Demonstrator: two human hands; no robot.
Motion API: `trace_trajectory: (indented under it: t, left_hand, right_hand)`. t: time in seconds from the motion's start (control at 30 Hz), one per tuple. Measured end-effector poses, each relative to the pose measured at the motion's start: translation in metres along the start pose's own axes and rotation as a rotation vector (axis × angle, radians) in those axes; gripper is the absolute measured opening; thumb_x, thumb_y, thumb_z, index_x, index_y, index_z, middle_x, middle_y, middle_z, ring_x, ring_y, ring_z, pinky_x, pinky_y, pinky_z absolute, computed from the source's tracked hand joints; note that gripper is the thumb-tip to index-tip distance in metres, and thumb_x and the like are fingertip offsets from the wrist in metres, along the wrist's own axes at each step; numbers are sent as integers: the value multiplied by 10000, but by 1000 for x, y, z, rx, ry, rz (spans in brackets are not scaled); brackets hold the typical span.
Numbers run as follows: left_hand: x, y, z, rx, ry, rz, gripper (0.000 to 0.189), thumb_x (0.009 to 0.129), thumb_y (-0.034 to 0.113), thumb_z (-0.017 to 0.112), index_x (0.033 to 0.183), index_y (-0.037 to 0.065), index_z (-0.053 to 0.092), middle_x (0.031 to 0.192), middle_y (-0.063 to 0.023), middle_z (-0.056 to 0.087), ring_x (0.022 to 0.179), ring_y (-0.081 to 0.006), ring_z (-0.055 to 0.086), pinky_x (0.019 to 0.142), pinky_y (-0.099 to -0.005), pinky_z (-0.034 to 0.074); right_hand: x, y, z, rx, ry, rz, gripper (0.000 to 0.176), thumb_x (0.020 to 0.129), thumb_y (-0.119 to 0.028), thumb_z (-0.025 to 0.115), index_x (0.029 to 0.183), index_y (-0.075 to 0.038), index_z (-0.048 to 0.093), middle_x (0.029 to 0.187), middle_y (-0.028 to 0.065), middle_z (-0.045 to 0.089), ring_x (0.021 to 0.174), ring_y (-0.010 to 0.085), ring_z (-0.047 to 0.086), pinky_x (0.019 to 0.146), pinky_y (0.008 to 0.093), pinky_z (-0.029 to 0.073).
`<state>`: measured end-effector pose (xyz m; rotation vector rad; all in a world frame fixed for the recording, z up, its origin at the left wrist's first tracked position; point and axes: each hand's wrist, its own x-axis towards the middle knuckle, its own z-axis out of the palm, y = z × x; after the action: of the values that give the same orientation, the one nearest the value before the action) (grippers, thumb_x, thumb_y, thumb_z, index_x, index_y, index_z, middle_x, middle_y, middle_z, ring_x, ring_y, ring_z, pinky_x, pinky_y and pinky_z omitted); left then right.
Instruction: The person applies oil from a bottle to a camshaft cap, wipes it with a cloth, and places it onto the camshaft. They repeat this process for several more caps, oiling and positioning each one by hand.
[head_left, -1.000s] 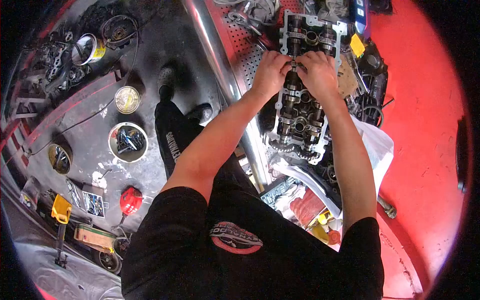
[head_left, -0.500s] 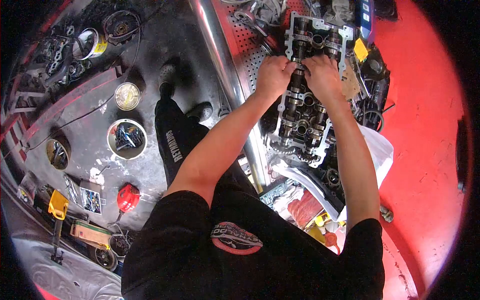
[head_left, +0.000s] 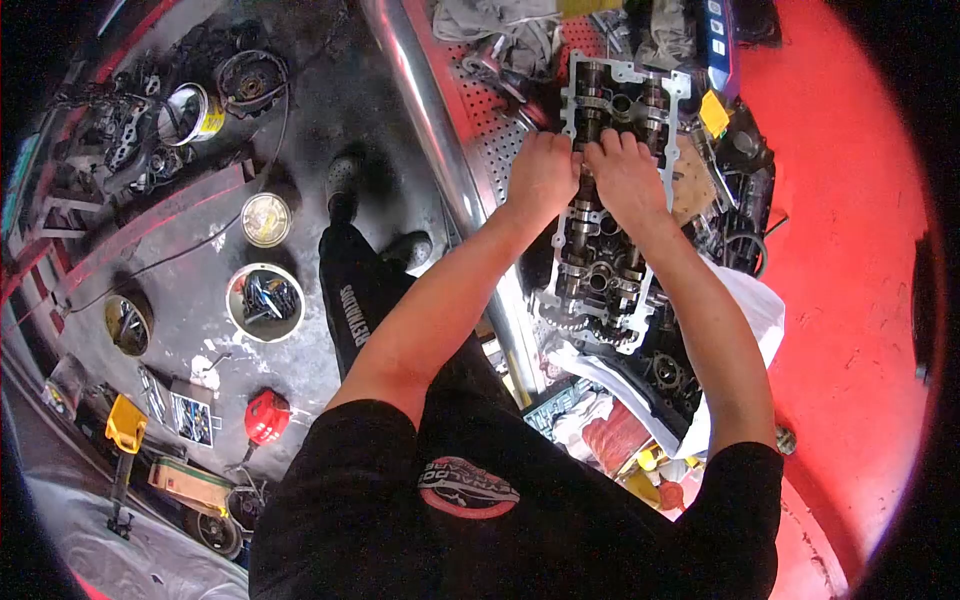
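A long metal cylinder head [head_left: 603, 275] with two camshafts lies on the red bench. My left hand [head_left: 545, 178] rests at its left edge, fingers bent over the upper middle part of the left camshaft. Right beside it, my right hand [head_left: 625, 175] lies across the middle of the head, its fingers curled down near the same camshaft. The two hands nearly touch. Their fingertips are partly hidden, and whatever they pinch or press is too small to make out. Chain sprockets [head_left: 608, 332] show at the near end of the head.
Grey rags [head_left: 495, 25] and tools lie on the perforated red panel [head_left: 492, 145]. A yellow tag [head_left: 714, 114] and dark engine parts [head_left: 745, 190] are at the right. A chrome tube [head_left: 425, 110] edges the bench. A bucket of tools [head_left: 265, 302] stands on the floor.
The whole view has shifted slightly, so the bench and floor items appear lower. My right hand has moved a little leftward over the head, closer to my left hand.
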<state>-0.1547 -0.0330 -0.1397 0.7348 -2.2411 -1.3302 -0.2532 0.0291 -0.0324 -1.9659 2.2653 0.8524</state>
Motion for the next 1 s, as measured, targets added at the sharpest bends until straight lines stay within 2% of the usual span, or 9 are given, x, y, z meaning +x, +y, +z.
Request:
trace_trajectory:
  t: [0.03,0.17,0.27,0.37,0.4,0.5,0.73,0.87,1.0]
  left_hand:
    - [0,-1,0,-17,-16,-58,139,824,138,636,820,0,619,854,-203,636,864,-397,588,836,-469,490]
    - [6,-1,-9,162,-70,203,193,876,180,624,795,5,619,806,-197,646,820,-388,617,753,-499,515]
    - [8,-2,-6,191,-106,189,212,876,206,615,773,22,623,781,-178,650,823,-362,627,743,-484,520]
    - [10,12,-15,172,-156,21,199,874,204,598,761,44,630,769,-149,658,808,-335,631,780,-440,506]
    - [11,13,-13,304,-157,61,151,845,187,602,777,77,681,820,-81,664,792,-261,635,778,-385,489]
    - [16,3,-9,368,-263,201,150,834,189,607,806,59,675,826,-106,666,838,-269,645,812,-394,492]
    - [16,6,-10,131,-185,67,87,767,119,606,796,38,614,838,-141,618,860,-327,577,824,-425,452]
    - [24,8,-20,334,-325,276,129,767,161,634,835,52,648,860,-104,627,898,-296,595,884,-386,442]
    - [28,8,-22,110,-287,94,129,763,134,651,858,47,650,877,-130,647,893,-299,616,858,-399,456]
  right_hand:
    - [0,0,-1,12,-12,2,193,831,-159,582,1013,-107,622,1010,76,580,986,261,571,812,386,482]
    - [-6,3,1,36,73,-50,204,831,-155,577,1012,-80,634,988,71,572,969,257,570,814,382,480]
    - [-5,4,-3,47,-11,-49,172,835,-158,570,963,-80,656,984,73,567,962,256,569,816,382,478]
    - [-1,-1,-4,67,-11,8,153,830,-160,574,929,-80,658,980,76,566,970,256,567,814,381,478]
    - [1,-2,-4,79,-9,25,149,826,-161,577,923,-80,657,976,76,566,971,255,566,813,380,478]
    - [1,-2,1,72,26,23,143,812,-164,592,908,-75,648,960,72,565,967,250,561,802,374,474]
    - [-2,-11,-10,58,-55,55,168,807,-149,585,946,-70,639,980,75,561,990,253,535,854,374,436]
    - [1,-13,-13,105,-108,107,170,815,-140,576,959,-67,632,995,83,556,1008,257,527,870,374,436]
    - [4,-8,-10,164,-80,155,155,823,-134,572,951,-66,626,996,89,552,999,260,524,858,373,443]
